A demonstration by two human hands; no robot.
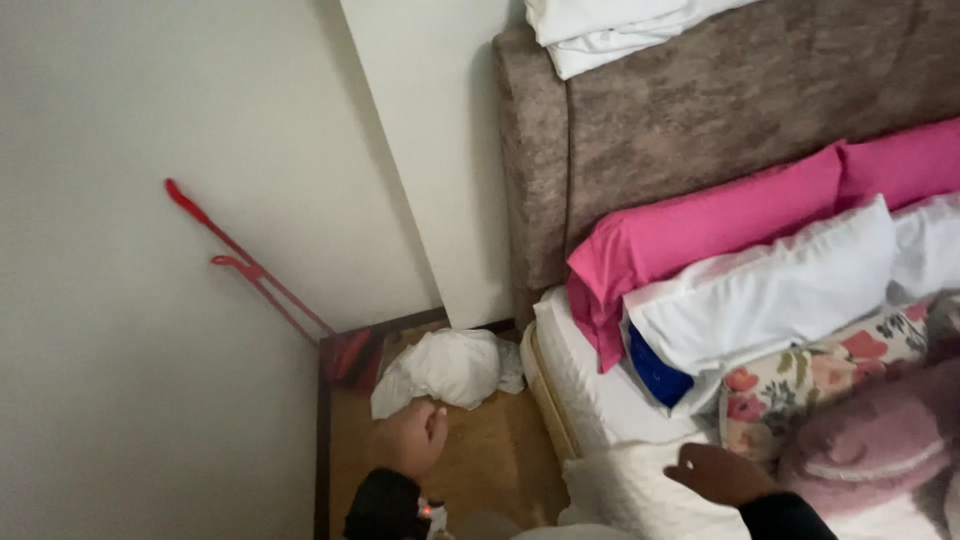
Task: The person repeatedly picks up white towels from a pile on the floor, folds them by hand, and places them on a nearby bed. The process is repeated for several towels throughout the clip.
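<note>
Head view, crumpled white cloth (448,368) touching left hand (410,438)

worn on the head, looking steeply down from standing height at the bed (600,400) corner, the floor (480,455) gap by the wall (150,350); tilted, fairly close; single view.

Ahead of the left hand (412,438) a crumpled white cloth (447,367) blocks the narrow floor strip (490,450); wall (150,350) to its left, bed edge (548,390) to its right. Ahead of the right hand (722,472), stacked pillows (760,290) bar the way, with open white bedding beneath it
</note>
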